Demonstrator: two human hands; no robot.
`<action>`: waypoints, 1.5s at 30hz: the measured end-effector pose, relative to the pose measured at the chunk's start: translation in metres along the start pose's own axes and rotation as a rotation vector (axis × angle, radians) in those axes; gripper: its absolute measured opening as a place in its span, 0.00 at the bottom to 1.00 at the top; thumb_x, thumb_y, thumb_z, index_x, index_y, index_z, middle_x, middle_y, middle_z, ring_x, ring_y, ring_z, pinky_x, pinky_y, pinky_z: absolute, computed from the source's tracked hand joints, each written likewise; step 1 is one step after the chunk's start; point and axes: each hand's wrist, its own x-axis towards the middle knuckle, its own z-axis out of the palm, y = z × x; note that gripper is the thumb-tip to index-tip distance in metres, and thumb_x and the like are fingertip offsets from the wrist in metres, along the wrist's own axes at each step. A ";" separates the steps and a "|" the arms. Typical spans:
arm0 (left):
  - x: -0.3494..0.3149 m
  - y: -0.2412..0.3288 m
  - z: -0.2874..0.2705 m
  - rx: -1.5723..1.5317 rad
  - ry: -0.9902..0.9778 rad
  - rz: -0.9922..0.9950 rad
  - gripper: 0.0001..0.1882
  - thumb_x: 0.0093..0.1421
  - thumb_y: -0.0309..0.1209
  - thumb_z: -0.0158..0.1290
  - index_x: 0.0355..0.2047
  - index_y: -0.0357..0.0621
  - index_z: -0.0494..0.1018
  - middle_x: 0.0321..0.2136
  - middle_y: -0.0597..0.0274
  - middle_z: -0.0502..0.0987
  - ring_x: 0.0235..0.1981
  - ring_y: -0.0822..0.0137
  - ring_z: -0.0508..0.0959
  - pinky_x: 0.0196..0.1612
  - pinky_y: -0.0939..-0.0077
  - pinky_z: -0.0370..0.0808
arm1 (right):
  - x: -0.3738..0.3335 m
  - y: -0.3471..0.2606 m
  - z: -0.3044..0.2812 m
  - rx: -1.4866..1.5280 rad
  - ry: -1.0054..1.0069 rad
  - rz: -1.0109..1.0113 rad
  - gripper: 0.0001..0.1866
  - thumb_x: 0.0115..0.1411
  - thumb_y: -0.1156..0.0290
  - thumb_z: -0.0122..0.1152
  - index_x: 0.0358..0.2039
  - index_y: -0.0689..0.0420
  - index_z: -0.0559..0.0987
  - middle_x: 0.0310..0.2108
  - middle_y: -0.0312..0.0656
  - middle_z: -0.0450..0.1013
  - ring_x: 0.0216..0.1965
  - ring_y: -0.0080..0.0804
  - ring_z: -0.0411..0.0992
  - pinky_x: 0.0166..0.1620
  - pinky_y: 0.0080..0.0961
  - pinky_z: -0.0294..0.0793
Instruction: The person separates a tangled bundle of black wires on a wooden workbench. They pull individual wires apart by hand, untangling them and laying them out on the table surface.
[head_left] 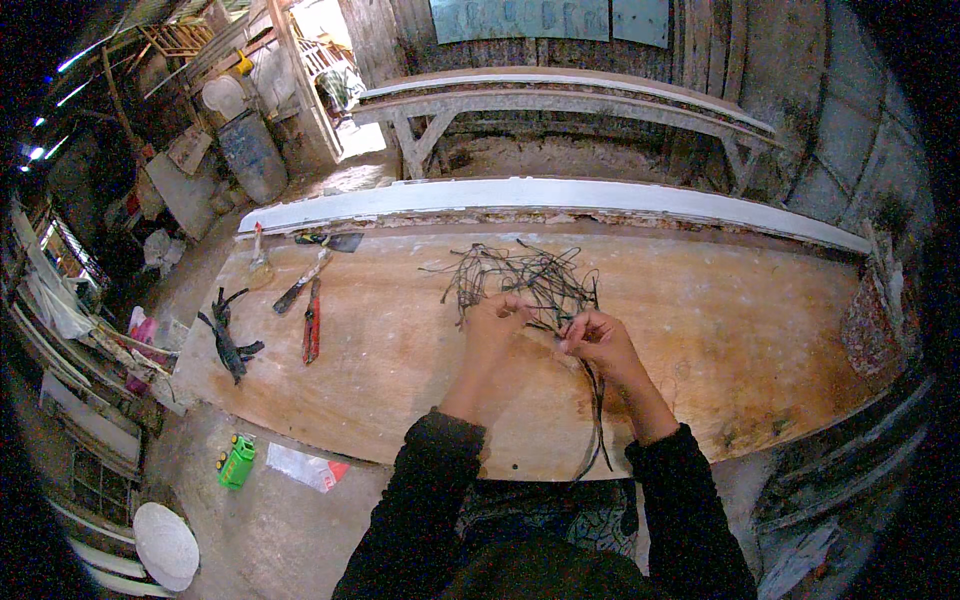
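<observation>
A loose tangle of thin dark cords [535, 272] lies on the wooden tabletop [720, 330] in front of me. At its near left edge is my left hand [492, 318], fingers closed in a pinch on the cords, though slightly blurred. My right hand [600, 342] pinches cords at the near right of the tangle, thumb against the fingers. Below that hand, long dark ends [598, 425] hang toward the table's near edge. Both hands are close together, just above the wood.
Left on the table lie a red-handled tool [312, 322], a dark-handled scraper [300, 283], a putty knife [345, 242], a bundle of black strips [232, 335] and a small bottle [261, 265]. A white plank [520, 195] borders the far side. A green toy truck [237, 462] sits on the floor.
</observation>
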 end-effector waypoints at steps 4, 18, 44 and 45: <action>-0.010 0.007 0.003 -0.041 -0.428 -0.100 0.04 0.47 0.26 0.54 0.24 0.39 0.72 0.22 0.66 0.74 0.24 0.76 0.72 0.25 0.84 0.68 | 0.014 0.016 -0.020 -0.122 0.390 -0.045 0.06 0.44 0.79 0.57 0.24 0.56 0.71 0.20 0.31 0.65 0.23 0.19 0.62 0.28 0.14 0.62; -0.010 0.002 0.010 -0.010 -0.188 0.017 0.05 0.46 0.27 0.55 0.23 0.42 0.70 0.18 0.70 0.69 0.19 0.80 0.66 0.18 0.85 0.63 | 0.014 0.014 -0.031 -0.431 0.640 -0.166 0.04 0.47 0.73 0.58 0.25 0.58 0.73 0.29 0.34 0.64 0.27 0.21 0.63 0.33 0.18 0.63; 0.002 -0.025 0.014 0.113 0.030 0.197 0.06 0.47 0.27 0.53 0.25 0.38 0.72 0.20 0.65 0.72 0.22 0.73 0.71 0.27 0.80 0.67 | -0.002 -0.004 0.011 -0.342 0.035 -0.108 0.06 0.44 0.75 0.58 0.24 0.56 0.70 0.23 0.33 0.68 0.30 0.21 0.65 0.35 0.19 0.64; 0.000 -0.021 0.016 0.121 -0.070 0.163 0.06 0.47 0.28 0.53 0.26 0.38 0.71 0.19 0.66 0.71 0.22 0.73 0.70 0.27 0.80 0.68 | 0.001 0.001 0.005 -0.352 0.156 -0.109 0.06 0.44 0.76 0.57 0.24 0.56 0.70 0.23 0.33 0.67 0.29 0.21 0.64 0.34 0.18 0.64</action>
